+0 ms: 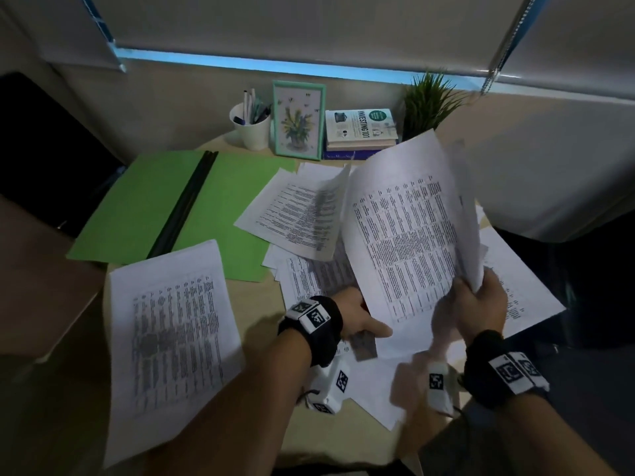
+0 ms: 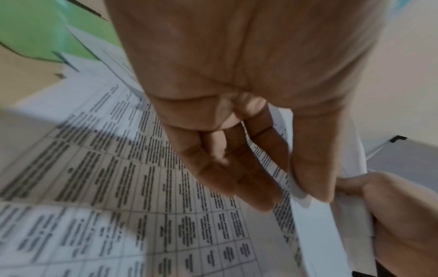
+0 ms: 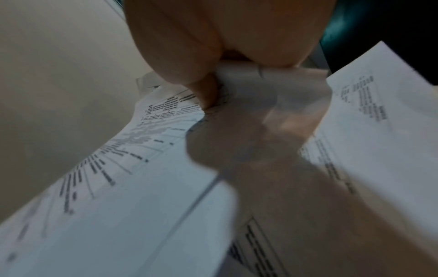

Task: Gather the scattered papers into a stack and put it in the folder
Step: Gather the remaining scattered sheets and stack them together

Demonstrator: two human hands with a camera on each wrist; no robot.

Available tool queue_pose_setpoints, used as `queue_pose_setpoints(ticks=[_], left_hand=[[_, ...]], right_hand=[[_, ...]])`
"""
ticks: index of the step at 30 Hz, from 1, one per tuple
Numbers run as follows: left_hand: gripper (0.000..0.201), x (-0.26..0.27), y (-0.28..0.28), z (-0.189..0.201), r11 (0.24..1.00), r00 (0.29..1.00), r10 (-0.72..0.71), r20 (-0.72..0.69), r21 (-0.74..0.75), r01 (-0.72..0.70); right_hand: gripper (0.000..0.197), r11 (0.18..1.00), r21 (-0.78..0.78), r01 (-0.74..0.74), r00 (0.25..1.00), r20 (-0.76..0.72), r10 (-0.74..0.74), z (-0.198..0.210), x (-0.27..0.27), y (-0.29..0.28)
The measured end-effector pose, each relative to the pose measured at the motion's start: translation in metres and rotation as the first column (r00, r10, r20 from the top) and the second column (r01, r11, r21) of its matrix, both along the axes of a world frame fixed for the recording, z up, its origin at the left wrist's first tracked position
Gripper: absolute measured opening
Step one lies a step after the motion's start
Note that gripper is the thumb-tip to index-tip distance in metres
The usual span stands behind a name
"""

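Note:
An open green folder (image 1: 165, 207) lies flat at the table's back left. My right hand (image 1: 479, 300) grips a raised bundle of printed papers (image 1: 409, 242) by its near right corner, and the bundle stands tilted above the table. My left hand (image 1: 364, 324) pinches the bundle's lower left edge, thumb (image 2: 312, 150) on one side and fingers (image 2: 225, 168) on the other. Loose sheets lie around: one at the near left (image 1: 171, 338), one beside the folder (image 1: 292, 214), a few overlapping under the bundle (image 1: 316, 276), and one at the right (image 1: 525, 297).
Along the back wall stand a white pen cup (image 1: 251, 128), a teal picture frame (image 1: 299, 118), a stack of books (image 1: 360, 132) and a potted plant (image 1: 426, 101). A dark object (image 1: 41, 132) sits off the table's left side.

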State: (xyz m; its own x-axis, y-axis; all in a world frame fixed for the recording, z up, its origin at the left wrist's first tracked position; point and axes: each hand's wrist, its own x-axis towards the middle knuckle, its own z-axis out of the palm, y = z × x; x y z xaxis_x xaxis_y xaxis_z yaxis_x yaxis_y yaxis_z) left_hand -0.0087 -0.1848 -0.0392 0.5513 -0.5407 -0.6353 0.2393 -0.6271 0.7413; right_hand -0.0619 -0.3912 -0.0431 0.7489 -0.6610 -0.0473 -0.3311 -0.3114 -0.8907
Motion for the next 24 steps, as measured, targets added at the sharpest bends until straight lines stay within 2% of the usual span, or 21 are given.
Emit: queue_pose_setpoints(ticks=[3, 5, 7, 9, 11, 13, 16, 18, 21, 24], left_hand=[[0.042, -0.002, 0.020, -0.003, 0.997, 0.996, 0.074, 0.050, 0.017, -0.075], [0.044, -0.004, 0.042, -0.014, 0.974, 0.976, 0.138, 0.167, 0.159, -0.164], [0.053, -0.009, 0.067, -0.031, 0.904, 0.938, 0.080, 0.338, 0.372, -0.211], [0.075, -0.018, 0.088, -0.046, 0.836, 0.892, -0.052, 0.448, 0.508, -0.206], [0.087, -0.030, 0.102, -0.059, 0.819, 0.866, -0.106, 0.488, 0.537, -0.202], [0.090, -0.039, 0.107, -0.067, 0.815, 0.860, -0.093, 0.501, 0.534, -0.223], [0.111, -0.042, 0.105, -0.065, 0.769, 0.882, -0.005, 0.470, 0.565, -0.297], [0.129, -0.037, 0.101, -0.059, 0.726, 0.888, 0.132, 0.441, 0.566, -0.390], [0.138, -0.028, 0.088, -0.046, 0.620, 0.816, 0.366, 0.447, 0.537, -0.572], [0.141, -0.025, 0.072, -0.039, 0.582, 0.773, 0.465, 0.432, 0.510, -0.634]], right_hand=[[0.007, 0.998, -0.006, -0.068, 0.998, 0.005, 0.068, 0.010, 0.010, 0.009], [0.006, 0.992, -0.043, -0.118, 0.992, -0.052, 0.116, 0.012, 0.018, 0.013], [0.010, 0.984, -0.086, -0.155, 0.975, -0.173, 0.139, 0.006, 0.024, 0.011], [0.017, 0.978, -0.125, -0.169, 0.932, -0.343, 0.117, -0.004, 0.025, 0.006], [0.026, 0.962, -0.190, -0.195, 0.856, -0.511, 0.073, -0.014, 0.019, 0.003], [0.032, 0.945, -0.242, -0.219, 0.794, -0.607, 0.029, -0.022, 0.009, 0.000], [0.034, 0.947, -0.271, -0.170, 0.778, -0.627, -0.039, -0.032, -0.005, -0.006], [0.034, 0.956, -0.258, -0.141, 0.770, -0.636, -0.058, -0.035, -0.010, -0.008], [0.029, 0.972, -0.205, -0.112, 0.773, -0.633, -0.045, -0.038, -0.014, -0.011], [0.027, 0.984, -0.172, -0.043, 0.824, -0.563, -0.063, -0.032, -0.013, -0.014]])
